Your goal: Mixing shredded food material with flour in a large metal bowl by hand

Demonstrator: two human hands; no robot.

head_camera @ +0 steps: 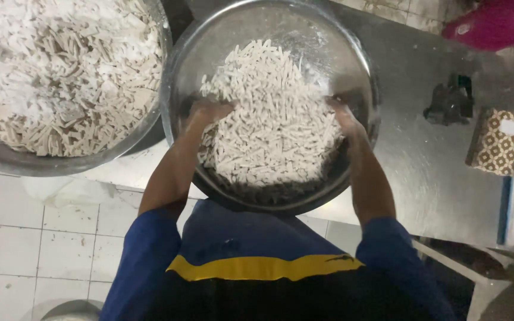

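Note:
A round steel bowl (pixel 352 53) sits at the table's edge in front of me, holding a heap of pale floured dough strips (pixel 275 113). My left hand (pixel 208 111) is pushed into the left side of the heap, fingers buried in the strips. My right hand (pixel 343 116) digs into the right side of the same heap, fingertips hidden. Both hands press against the pile from opposite sides; whether they clasp strips I cannot tell.
A second, larger steel bowl (pixel 144 128) at the left holds more strips under loose white flour. The steel table (pixel 429 178) carries a dark small object (pixel 450 101) and a patterned box (pixel 498 142) at the right. White tiled floor (pixel 43 244) lies below.

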